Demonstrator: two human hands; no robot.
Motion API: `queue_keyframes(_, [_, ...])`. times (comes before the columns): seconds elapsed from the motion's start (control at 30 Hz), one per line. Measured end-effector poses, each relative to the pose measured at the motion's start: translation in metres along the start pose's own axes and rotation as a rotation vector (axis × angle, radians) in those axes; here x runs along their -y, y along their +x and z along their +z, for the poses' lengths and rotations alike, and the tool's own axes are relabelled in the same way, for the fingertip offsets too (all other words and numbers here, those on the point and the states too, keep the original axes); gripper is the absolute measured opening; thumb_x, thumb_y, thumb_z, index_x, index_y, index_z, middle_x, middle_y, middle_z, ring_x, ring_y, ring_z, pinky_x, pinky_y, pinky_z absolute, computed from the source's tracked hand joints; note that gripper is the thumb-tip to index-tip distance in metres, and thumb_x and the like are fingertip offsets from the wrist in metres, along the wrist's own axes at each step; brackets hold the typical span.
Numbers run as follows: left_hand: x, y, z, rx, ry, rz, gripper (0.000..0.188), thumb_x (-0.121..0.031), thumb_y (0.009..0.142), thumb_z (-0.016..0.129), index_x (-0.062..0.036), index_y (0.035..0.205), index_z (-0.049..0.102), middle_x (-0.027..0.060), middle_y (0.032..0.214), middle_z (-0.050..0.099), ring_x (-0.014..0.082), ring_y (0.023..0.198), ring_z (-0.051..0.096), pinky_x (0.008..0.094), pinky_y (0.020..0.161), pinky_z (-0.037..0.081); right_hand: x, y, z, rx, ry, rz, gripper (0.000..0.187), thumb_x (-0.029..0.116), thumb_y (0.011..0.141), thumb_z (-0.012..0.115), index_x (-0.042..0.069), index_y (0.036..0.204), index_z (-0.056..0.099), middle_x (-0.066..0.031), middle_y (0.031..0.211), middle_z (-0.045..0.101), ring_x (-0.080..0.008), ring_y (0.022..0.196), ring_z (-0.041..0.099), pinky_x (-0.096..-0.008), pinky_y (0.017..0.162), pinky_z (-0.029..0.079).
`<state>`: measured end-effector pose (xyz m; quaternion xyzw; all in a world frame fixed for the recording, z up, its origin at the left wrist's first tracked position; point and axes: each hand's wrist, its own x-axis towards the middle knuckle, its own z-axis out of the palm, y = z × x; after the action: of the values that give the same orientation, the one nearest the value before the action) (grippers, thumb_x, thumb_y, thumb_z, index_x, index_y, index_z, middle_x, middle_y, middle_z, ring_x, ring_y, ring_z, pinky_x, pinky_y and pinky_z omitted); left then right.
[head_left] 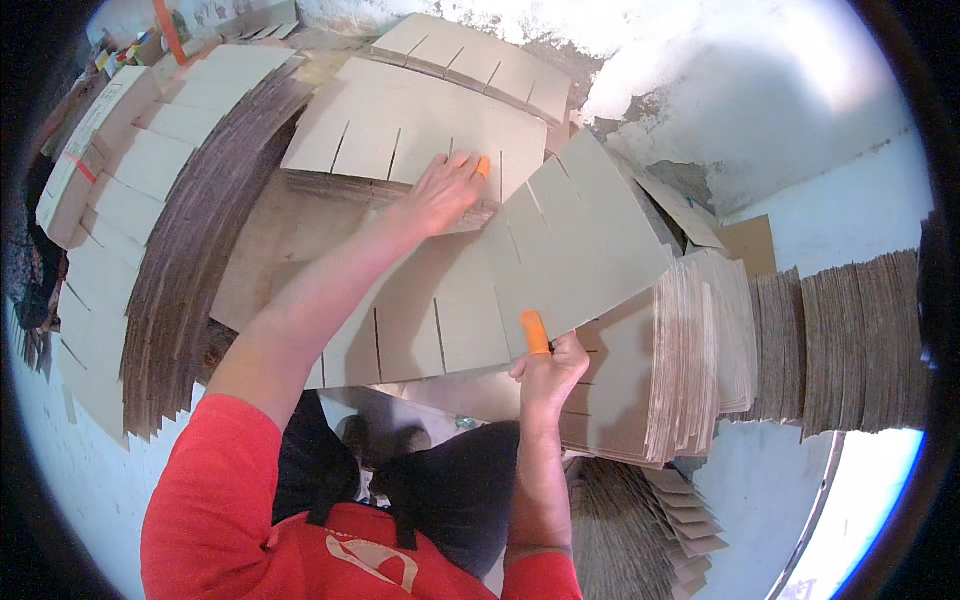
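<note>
My left hand (pixel 450 195), fingers bent and an orange cover on one fingertip, rests at the near edge of a stack of slotted cardboard sheets (pixel 420 115); its thumb is hidden. Nearer me, my right hand (pixel 556 372) is closed on the lower edge of a slotted cardboard sheet (pixel 595 225), with an orange-covered finger lying along its face. That sheet tilts up to the right. Under its left part lies another slotted sheet (pixel 420 325), slits toward me.
A long stack of cardboard (pixel 200 240) leans along the left side. To the right are a pile of light sheets (pixel 680 360) and tightly packed cardboard bundles (pixel 860 340). More slotted sheets (pixel 480 60) lie at the back against a peeling wall (pixel 770 110). Fanned cardboard (pixel 630 520) sits low at the right.
</note>
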<state>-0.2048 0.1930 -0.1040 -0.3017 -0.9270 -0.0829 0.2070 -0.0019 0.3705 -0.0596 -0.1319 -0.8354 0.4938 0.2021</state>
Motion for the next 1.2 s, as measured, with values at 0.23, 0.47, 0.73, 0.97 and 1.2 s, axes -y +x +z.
queue_keyframes(0.23, [0.001,0.003,-0.022,0.129,-0.116,0.176,0.028,-0.010,0.076,0.062,0.0056,0.099,0.062,0.0113,0.102,0.058,0.0246,0.102,0.054,0.0309,0.084,0.053,-0.009,0.003,-0.004,0.032,-0.025,0.127,0.008,-0.012,0.067,0.061,-0.006,0.067,0.057,-0.0120,0.054,0.058,-0.0142,0.047,0.057,-0.0314,0.042,0.043])
queue_keyframes(0.47, [-0.027,-0.029,-0.055,0.088,0.053,0.466,0.022,-0.011,0.072,0.063,0.0070,0.083,0.067,0.0135,0.096,0.059,0.0253,0.101,0.054,0.0312,0.076,0.056,-0.017,0.007,0.006,0.027,-0.009,-0.047,0.018,-0.002,0.084,0.065,-0.001,0.070,0.054,-0.0039,0.046,0.049,-0.0107,0.038,0.053,-0.0241,0.034,0.037])
queue_keyframes(0.73, [-0.048,-0.051,-0.074,0.079,0.020,0.462,0.022,-0.012,0.066,0.065,0.0067,0.078,0.067,0.0131,0.087,0.059,0.0248,0.096,0.055,0.0308,0.070,0.056,0.020,0.008,-0.006,-0.034,-0.105,-0.099,0.029,0.010,0.082,0.074,-0.002,0.066,0.053,-0.0072,0.050,0.050,-0.0110,0.043,0.043,-0.0286,0.040,0.035])
queue_keyframes(0.97, [-0.118,-0.094,-0.110,-0.047,-0.267,0.552,0.024,-0.017,0.069,0.068,0.0057,0.077,0.065,0.0153,0.091,0.063,0.0273,0.088,0.057,0.0349,0.068,0.054,0.000,0.016,-0.013,-0.167,-0.117,-0.111,0.030,0.008,0.079,0.076,-0.003,0.065,0.052,-0.0085,0.053,0.052,-0.0111,0.044,0.044,-0.0312,0.041,0.037])
queue_keyframes(1.2, [-0.062,-0.052,-0.104,-0.078,-0.467,-0.002,0.062,-0.043,0.078,0.072,0.0075,0.110,0.057,0.0190,0.105,0.062,0.0332,0.099,0.058,0.0438,0.082,0.050,0.024,0.001,-0.020,-0.087,0.056,0.101,0.018,0.005,0.081,0.073,-0.003,0.073,0.058,-0.0070,0.057,0.058,-0.0101,0.044,0.052,-0.0279,0.041,0.041])
